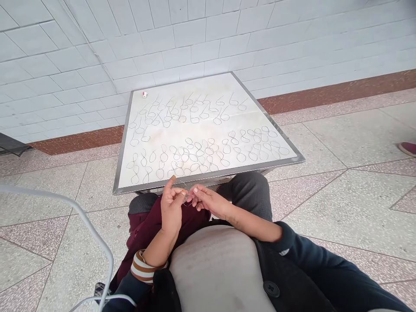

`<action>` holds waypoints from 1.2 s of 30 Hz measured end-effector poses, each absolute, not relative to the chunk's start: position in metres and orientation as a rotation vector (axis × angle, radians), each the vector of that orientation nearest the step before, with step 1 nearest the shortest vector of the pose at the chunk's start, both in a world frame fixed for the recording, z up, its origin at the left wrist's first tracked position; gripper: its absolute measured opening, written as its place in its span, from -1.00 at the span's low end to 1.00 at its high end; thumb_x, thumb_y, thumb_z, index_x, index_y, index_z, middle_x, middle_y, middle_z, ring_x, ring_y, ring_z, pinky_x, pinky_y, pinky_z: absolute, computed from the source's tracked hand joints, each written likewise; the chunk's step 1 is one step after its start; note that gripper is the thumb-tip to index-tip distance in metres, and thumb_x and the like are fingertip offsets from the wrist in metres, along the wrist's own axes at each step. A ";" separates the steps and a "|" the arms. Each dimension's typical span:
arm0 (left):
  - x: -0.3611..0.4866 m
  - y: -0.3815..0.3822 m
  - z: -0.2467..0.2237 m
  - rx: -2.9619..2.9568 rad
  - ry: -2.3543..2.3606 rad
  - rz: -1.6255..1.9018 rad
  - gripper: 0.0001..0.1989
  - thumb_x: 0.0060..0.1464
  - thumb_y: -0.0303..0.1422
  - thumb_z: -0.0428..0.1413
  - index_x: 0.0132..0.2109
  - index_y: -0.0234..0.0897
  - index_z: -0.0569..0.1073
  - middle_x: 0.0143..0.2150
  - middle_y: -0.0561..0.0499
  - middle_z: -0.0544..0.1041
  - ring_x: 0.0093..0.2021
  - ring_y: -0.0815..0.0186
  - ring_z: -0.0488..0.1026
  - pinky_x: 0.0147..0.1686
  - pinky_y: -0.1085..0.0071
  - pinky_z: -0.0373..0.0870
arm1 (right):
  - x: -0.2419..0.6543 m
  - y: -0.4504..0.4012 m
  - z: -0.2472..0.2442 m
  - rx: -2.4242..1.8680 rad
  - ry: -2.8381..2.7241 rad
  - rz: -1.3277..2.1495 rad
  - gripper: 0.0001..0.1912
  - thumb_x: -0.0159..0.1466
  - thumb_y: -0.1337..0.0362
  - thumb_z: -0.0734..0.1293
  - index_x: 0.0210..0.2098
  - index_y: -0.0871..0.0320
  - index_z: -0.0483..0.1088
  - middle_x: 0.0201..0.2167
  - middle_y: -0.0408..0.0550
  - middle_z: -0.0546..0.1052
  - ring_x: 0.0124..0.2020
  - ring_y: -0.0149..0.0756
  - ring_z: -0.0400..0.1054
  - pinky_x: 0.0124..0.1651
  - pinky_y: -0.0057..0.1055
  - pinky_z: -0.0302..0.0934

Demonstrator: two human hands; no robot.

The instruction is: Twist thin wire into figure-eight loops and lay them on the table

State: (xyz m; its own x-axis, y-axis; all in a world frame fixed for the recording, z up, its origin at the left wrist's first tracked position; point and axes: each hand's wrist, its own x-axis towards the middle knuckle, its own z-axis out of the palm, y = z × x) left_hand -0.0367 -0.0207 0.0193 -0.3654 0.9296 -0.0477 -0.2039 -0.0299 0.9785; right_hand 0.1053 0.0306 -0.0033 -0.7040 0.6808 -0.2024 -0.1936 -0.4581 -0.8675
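Wire (pixel 185 203) is pinched in fingers of left hand (pixel 171 207) and right hand (pixel 208 202), by bench's (pixel 208 176) near edge. Figure-eights (pixel 232 135) nearer that edge look done; tailed loops (pixel 217 121) toward far edge, seemingly half-shaped.

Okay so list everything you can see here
Table: one, white, grey rim, centre
Single wire loops: many, dark, table's far half
Double wire loops: many, dark, near half
Held wire: one, colour unclear, left fingertips
Small object: one, white-red, far left corner
Wall: one, white, behind
Baseboard: brown, wall's foot
Floor: grey-pink, all around
Bar: one, grey, left
Shoe: one, red, right edge
Clothes: several, grey, maroon, dark
Hands: two, bare, left and right, before table
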 end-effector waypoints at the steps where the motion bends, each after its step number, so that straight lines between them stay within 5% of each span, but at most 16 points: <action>1: -0.036 -0.021 0.019 0.826 1.313 1.585 -0.41 0.07 -0.37 0.18 0.25 -0.25 0.25 -0.41 0.10 0.49 -0.37 0.39 0.40 -0.18 0.39 0.33 | 0.104 0.028 -0.005 -0.714 -1.125 2.254 -0.61 0.25 -0.08 0.29 -0.24 0.14 0.36 -0.23 -0.10 0.46 -0.40 -0.48 0.27 -0.35 -0.50 0.20; 14: -0.034 -0.021 0.020 0.829 1.224 1.617 -0.45 0.08 -0.41 0.18 0.22 -0.25 0.29 -0.50 0.17 0.41 -0.48 0.44 0.31 -0.29 0.43 0.31 | 0.102 0.031 -0.006 -0.668 -0.955 2.412 -0.68 0.17 0.05 0.43 -0.29 0.20 0.49 -0.55 -0.22 0.36 -0.53 -0.53 0.16 -0.42 -0.55 0.08; 36: -0.040 -0.014 0.002 0.839 1.415 1.589 -0.41 0.05 -0.39 0.17 0.23 -0.27 0.27 -0.42 0.11 0.48 -0.45 0.42 0.37 -0.32 0.44 0.34 | 0.093 0.030 -0.021 -0.982 -1.422 1.821 -0.70 0.23 0.02 0.30 -0.28 0.14 0.39 -0.45 -0.16 0.48 -0.47 -0.45 0.30 -0.40 -0.49 0.23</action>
